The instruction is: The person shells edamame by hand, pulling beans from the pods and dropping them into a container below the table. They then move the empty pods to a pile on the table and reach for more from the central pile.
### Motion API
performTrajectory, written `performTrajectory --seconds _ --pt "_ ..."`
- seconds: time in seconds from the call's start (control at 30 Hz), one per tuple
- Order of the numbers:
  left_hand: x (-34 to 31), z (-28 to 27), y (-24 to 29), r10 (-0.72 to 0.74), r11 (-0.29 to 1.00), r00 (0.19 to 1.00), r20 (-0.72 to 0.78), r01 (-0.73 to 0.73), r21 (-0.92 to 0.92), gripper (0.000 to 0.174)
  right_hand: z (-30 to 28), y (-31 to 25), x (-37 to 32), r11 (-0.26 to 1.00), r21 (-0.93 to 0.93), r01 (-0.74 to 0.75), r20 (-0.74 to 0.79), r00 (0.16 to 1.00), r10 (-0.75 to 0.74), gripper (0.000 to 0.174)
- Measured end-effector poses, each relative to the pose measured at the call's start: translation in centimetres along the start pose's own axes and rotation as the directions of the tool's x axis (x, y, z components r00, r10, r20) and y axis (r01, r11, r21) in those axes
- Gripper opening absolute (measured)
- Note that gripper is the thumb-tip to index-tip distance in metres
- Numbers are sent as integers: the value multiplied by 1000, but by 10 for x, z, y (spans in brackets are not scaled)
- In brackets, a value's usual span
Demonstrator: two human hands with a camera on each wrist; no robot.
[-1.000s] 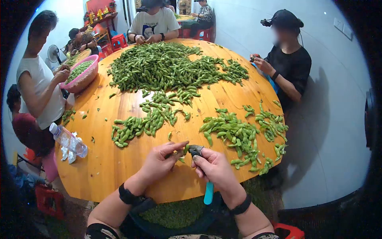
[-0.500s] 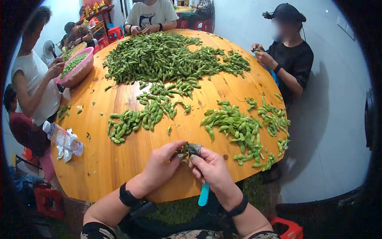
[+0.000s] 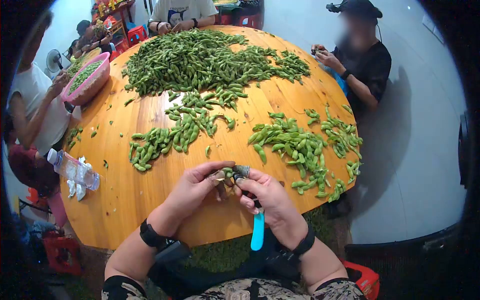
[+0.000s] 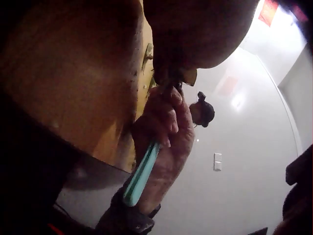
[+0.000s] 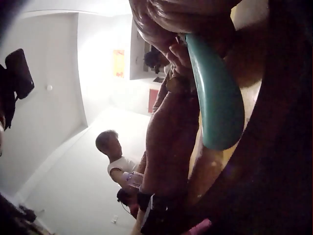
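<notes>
Close over the near table edge, my left hand pinches a green edamame pod between thumb and fingers. My right hand meets it from the right and grips a tool with a turquoise handle, which points down toward me. The tool's working end is hidden among the fingers, so I cannot tell its kind. A grey covering wraps a fingertip of the right hand. In the right wrist view the broad turquoise handle juts from the palm.
A big heap of edamame pods covers the far side of the wooden table. Smaller piles lie mid-table and right. A plastic bottle lies at left by crumpled tissue. A pink basin holds shelled beans. Other people surround the table.
The head view has tilted down slightly. Both hands stay together at the pod, and the pod and tool have shifted a little between the fingers.
</notes>
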State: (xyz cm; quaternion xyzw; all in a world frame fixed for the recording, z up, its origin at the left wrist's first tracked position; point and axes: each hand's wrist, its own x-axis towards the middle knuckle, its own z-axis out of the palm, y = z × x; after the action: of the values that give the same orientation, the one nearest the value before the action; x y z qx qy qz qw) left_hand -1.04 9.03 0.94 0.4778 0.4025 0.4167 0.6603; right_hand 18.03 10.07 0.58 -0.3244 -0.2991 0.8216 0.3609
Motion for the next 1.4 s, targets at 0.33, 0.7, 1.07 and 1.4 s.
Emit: performTrajectory --seconds 0.33,0.7,1.07,1.4 --pt "5 -1 -21 445 615 896 -8 -299 729 40 12 0 -10 905 -417 83 -43 993 -111 14" --pt "2 3 -21 489 652 868 -85 -299 697 26 18 20 0 899 -401 174 -91 969 -228 12" --pt "5 -10 -18 76 994 993 -86 -69 81 25 9 15 3 968 -228 100 -104 987 -126 14" --pt "4 3 -19 206 940 969 -134 -158 301 26 19 17 -3 741 -602 299 -98 892 -440 19"
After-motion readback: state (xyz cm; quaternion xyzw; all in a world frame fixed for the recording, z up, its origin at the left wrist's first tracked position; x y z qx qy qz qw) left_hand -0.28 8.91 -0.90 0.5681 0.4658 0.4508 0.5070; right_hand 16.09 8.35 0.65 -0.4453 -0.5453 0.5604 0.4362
